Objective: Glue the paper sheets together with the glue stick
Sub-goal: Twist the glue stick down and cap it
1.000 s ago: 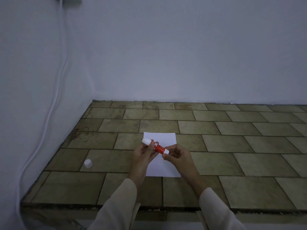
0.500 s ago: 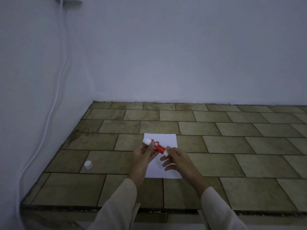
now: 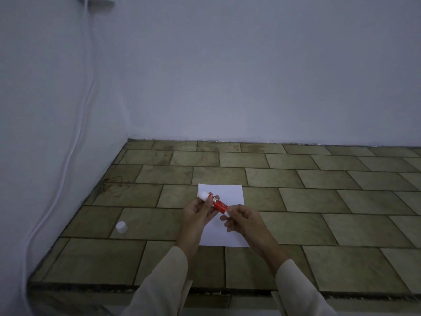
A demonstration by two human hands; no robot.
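Note:
A red glue stick (image 3: 216,202) with a white glue tip pointing up-left is held above white paper sheets (image 3: 227,233) lying on the tiled surface. My left hand (image 3: 198,213) grips the stick's body. My right hand (image 3: 242,218) pinches the stick's lower right end with thumb and forefinger, the other fingers spread. The stick's white cap (image 3: 121,227) stands alone on a tile to the left of the paper. Both hands hide the middle of the paper.
The tiled surface (image 3: 319,201) meets white walls behind and on the left. A white cable (image 3: 75,137) hangs down the left wall. The surface's front edge (image 3: 205,290) runs just above my sleeves.
My right hand's grip at the stick's lower end shifted, its fingers opening out. The left hand, stick and paper stay nearly where they were.

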